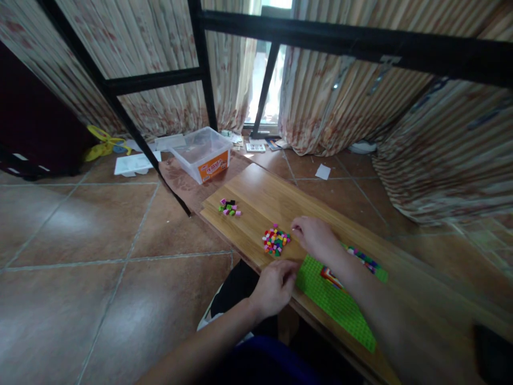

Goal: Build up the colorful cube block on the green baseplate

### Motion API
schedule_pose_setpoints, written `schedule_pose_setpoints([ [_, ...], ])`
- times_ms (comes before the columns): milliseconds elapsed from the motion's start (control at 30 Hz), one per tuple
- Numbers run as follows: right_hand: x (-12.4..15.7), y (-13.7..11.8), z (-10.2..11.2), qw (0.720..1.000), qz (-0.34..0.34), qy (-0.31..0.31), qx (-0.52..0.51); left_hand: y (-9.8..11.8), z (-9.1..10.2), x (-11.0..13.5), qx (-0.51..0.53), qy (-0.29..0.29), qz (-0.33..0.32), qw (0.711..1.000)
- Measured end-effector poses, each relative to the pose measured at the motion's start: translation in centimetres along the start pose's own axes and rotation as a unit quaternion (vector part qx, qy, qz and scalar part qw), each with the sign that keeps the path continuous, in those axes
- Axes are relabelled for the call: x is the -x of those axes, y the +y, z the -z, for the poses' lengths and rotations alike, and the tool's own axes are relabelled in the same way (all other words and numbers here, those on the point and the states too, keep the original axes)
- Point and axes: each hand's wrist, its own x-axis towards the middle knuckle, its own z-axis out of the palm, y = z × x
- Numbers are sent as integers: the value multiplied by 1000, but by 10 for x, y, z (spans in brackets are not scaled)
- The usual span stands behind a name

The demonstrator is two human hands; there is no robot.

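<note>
My right hand (pixel 315 235) is over the wooden table, just right of a pile of small coloured toy bricks (pixel 276 240). Its fingers are pinched together, with a tiny pale spot at the tips that is too small to name. At the table's near edge, my left hand (pixel 274 286) is curled closed below the pile, by the corner of a green baseplate (pixel 340 305); what its fingers hold, if anything, is hidden. Red, white and other coloured bricks (pixel 331 278) sit on the baseplate, partly behind my right forearm. A row of coloured bricks (pixel 364 259) runs along its far side.
A smaller group of pink, green and black bricks (pixel 230 207) lies toward the table's (pixel 256 187) left end. Beyond stands a clear plastic bin (pixel 204 155) with an orange label. Black metal bars (pixel 156 80) cross ahead. A dark object (pixel 492 350) lies at lower right.
</note>
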Motion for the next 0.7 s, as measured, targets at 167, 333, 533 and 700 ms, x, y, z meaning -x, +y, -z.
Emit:
schedule_pose_setpoints([
  [167, 76, 15, 19, 951, -56, 182, -244, 4, -1, -4, 14, 16, 12, 1000],
  [333, 144, 45, 3, 875, -229, 269, -330, 16, -5, -17, 16, 16, -15, 1000],
  [533, 148, 63, -7, 857, -223, 355, -300, 32, -22, -56, -11, 37, -71, 997],
  [700, 129, 65, -16, 872, -184, 371, -260, 41, -40, -95, 38, 14, -68, 997],
])
